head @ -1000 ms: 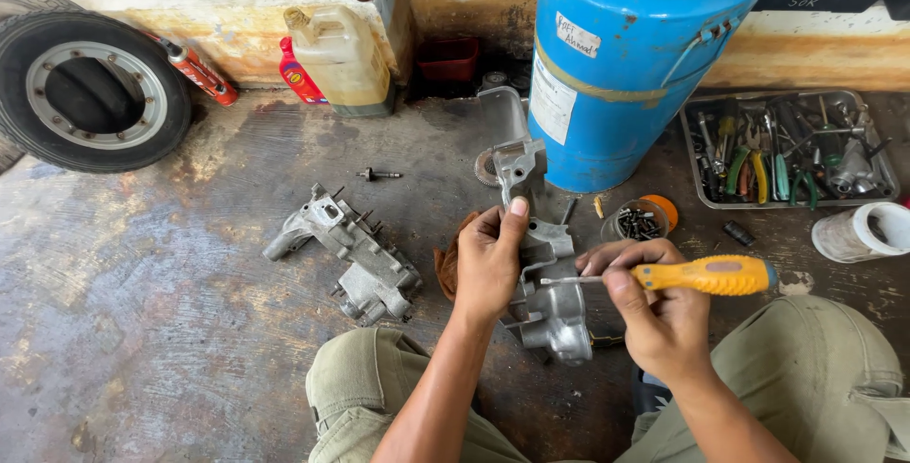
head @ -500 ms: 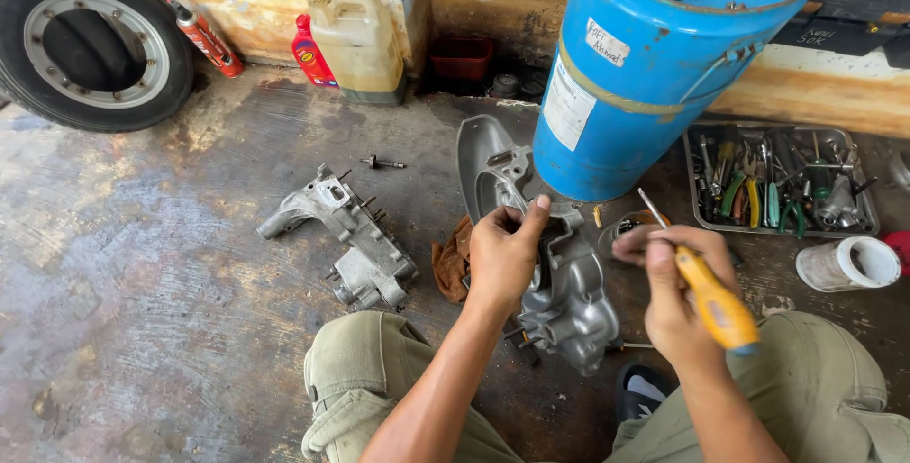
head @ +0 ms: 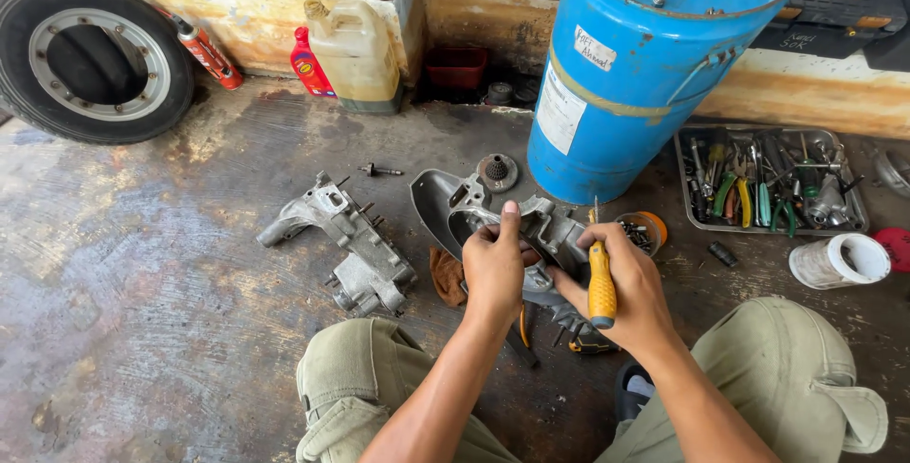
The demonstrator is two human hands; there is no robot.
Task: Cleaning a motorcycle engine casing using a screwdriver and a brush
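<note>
Left hand (head: 493,269) clenched on grey metal engine casing (head: 531,236) on the floor, right hand (head: 621,283) grasping yellow-handled screwdriver (head: 601,278) upright just beside that grip, second casing half (head: 346,245) left, blue drum (head: 645,65) beyond, tool tray (head: 858,226) right.

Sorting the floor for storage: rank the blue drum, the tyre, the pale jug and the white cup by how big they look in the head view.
1. Blue drum, though it runs out of frame.
2. Tyre, partly cut off at the left.
3. Pale jug.
4. White cup, clearly smallest.
</note>
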